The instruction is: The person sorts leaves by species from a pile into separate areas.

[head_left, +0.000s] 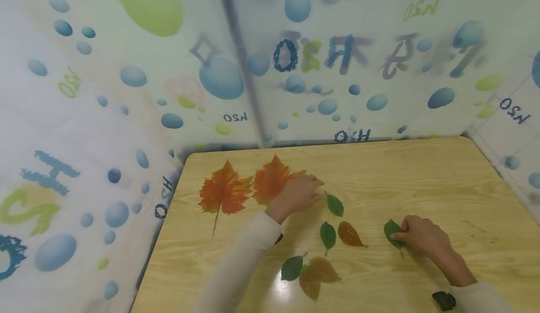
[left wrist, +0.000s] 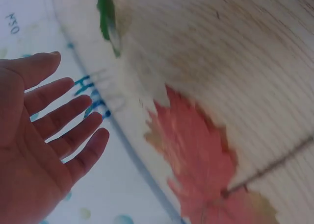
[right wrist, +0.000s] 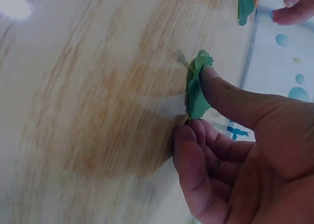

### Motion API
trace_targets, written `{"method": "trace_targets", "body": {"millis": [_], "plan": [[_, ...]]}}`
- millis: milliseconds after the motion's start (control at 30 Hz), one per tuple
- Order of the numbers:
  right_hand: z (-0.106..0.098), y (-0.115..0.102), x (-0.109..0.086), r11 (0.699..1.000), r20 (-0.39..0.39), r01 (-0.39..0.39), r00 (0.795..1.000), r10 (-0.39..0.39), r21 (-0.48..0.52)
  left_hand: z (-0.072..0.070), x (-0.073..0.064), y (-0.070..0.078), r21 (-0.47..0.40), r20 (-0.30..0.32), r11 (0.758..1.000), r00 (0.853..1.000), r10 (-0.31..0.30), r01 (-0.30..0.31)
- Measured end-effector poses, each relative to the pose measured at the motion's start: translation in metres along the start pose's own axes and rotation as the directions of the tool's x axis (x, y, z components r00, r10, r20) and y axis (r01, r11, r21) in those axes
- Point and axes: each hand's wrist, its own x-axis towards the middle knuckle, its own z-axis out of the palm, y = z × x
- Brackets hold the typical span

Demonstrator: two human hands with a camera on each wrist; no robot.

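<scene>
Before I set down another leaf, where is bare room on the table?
The widest patch is the far right of the table, between the wall and the right grip. A smaller one lies front left, between the left sleeve and the table's edge. The middle is crowded with green and reddish leaves.

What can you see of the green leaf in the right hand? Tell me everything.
The green leaf is oval, with toothed edges and a short stem. It looks thin and slightly bent; material unclear. The right hand pinches it, thumb against its face, right of the other leaves. Whether it touches the table is unclear.
</scene>
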Motion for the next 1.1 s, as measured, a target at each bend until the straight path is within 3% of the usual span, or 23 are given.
{"method": "trace_targets", "body": {"millis": [167, 333, 633, 800, 967, 1100], "plan": [[-0.001, -0.001, 0.0, 1.0, 0.004, -0.003, 1.0, 0.003, 0.016, 0.015, 0.024, 0.014, 0.023, 0.067, 1.0, 0.998, 0.017, -0.019], [-0.003, -0.002, 0.001, 1.0, -0.001, -0.015, 1.0, 0.015, 0.015, 0.024, 0.038, 0.027, 0.078, 0.071, 0.995, 0.996, 0.049, -0.054], [-0.001, 0.0, 0.001, 0.999, 0.006, -0.027, 1.0, 0.027, 0.025, 0.025, 0.039, 0.042, 0.201, 0.112, 0.977, 0.993, 0.049, -0.07], [-0.002, 0.0, 0.0, 0.999, 0.0, -0.022, 1.0, 0.022, 0.031, 0.024, 0.039, 0.044, 0.244, 0.098, 0.967, 0.994, 0.053, -0.076], [-0.002, -0.002, -0.001, 0.999, -0.011, -0.017, 1.0, 0.017, 0.033, 0.022, 0.04, 0.044, 0.189, 0.069, 0.981, 0.997, 0.028, -0.041], [-0.002, -0.002, -0.001, 0.999, -0.013, -0.016, 1.0, 0.017, 0.035, 0.019, 0.042, 0.04, 0.069, 0.047, 0.997, 0.999, -0.019, 0.016]]}}
